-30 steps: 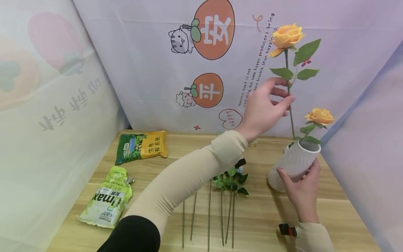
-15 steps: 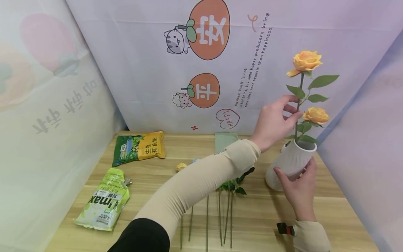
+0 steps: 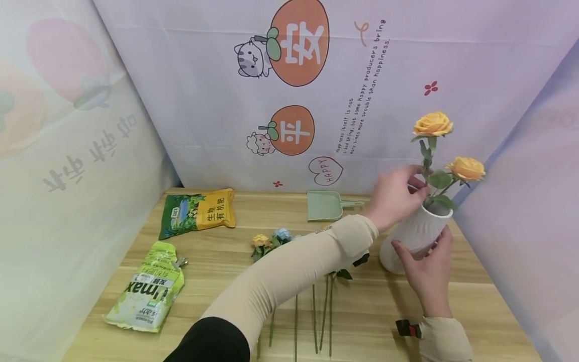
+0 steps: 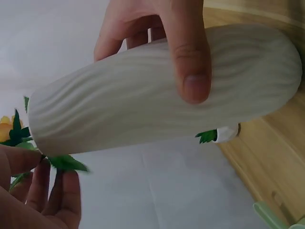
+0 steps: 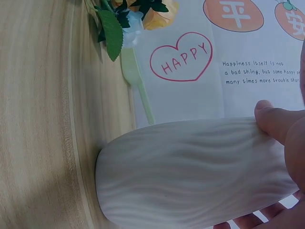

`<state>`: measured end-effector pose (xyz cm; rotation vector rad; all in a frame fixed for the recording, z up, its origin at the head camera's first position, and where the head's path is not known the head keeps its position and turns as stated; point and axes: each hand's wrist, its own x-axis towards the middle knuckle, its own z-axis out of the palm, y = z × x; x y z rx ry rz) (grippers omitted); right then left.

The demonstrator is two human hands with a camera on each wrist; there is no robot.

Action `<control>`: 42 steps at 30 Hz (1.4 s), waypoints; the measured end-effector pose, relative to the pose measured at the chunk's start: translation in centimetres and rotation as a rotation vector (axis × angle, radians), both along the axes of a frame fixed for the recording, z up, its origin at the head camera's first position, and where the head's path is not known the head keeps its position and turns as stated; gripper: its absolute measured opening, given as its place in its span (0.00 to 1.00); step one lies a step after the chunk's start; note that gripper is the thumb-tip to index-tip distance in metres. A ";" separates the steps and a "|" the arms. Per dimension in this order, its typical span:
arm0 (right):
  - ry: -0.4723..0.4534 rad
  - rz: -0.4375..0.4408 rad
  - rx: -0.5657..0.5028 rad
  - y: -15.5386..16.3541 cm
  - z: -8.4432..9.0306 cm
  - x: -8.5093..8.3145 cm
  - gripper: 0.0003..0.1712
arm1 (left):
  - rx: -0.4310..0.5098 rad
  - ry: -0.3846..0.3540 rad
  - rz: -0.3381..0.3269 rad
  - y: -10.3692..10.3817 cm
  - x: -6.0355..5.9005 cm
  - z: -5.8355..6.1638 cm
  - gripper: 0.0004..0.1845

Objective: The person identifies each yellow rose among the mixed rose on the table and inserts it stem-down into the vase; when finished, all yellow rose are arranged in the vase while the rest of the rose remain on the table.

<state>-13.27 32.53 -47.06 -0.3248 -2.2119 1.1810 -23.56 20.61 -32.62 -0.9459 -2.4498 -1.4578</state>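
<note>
In the head view my left hand [image 3: 400,193], reaching across from the left, pinches the stem of a yellow artificial rose [image 3: 432,124] just above the mouth of a white ribbed vase [image 3: 413,241]. A second yellow rose [image 3: 467,168] leans out of the same mouth to the right. Lower down, my right hand [image 3: 429,269] grips the vase, thumb on the near side. In the left wrist view, a green leaf [image 4: 69,163] lies against the rim beside the pinching fingers. The stem's lower end is hidden inside the vase.
More artificial flowers, with a yellow bloom [image 3: 261,240] and a blue bloom [image 3: 282,234], lie partly under my left sleeve. A green dustpan [image 3: 324,206] lies behind them. Two bags, one yellow-green [image 3: 196,213] and one lime [image 3: 147,289], lie left. A small white pot [image 4: 228,132] stands behind the vase.
My left hand has moved down and slightly right, lowering the upper rose into the vase. The rose has turned a little. My right hand stays on the vase.
</note>
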 end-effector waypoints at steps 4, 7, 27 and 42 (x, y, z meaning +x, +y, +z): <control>0.011 -0.004 0.013 -0.1 -0.1 -0.1 0.65 | -0.040 -0.032 -0.013 0.0 0.3 -0.5 0.14; 0.014 0.001 0.010 -0.1 -0.1 -0.1 0.65 | -0.038 -0.040 -0.005 -0.1 0.4 -0.7 0.11; 0.025 0.009 0.034 0.0 -0.1 0.0 0.65 | -0.020 -0.114 0.008 -1.1 0.5 -1.5 0.20; 0.009 0.018 -0.016 -0.2 0.2 0.1 0.66 | 0.078 -0.221 -0.121 -5.4 0.2 -2.7 0.24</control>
